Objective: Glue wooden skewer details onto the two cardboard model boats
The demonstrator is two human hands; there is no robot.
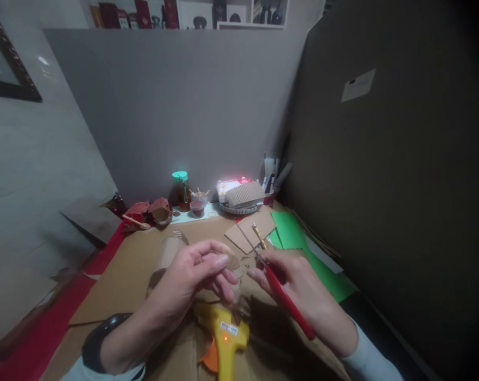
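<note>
My left hand [209,267] is raised over the table, with thumb and forefinger closed on a small piece of cardboard [233,259]. A pair of scissors [287,301] is in my right hand [292,272]; its red handles are seen edge-on and its thin blades point away from me. Below my hands lies a yellow hot glue gun [225,344] with an orange trigger and a lit red light. A tan stick with a silvery tip [259,235] shows just beyond my right fingers. Left of my left hand is a rolled cardboard piece [171,251], partly hidden.
Cardboard [116,280] covers the table, with a loose cardboard piece [249,230] and green sheets [290,231] at right. At the back stand a bottle [181,193], a small tub [197,208], a loaded tray [241,210] and red-brown cups [160,210]. Grey panels [183,106] enclose the back and right.
</note>
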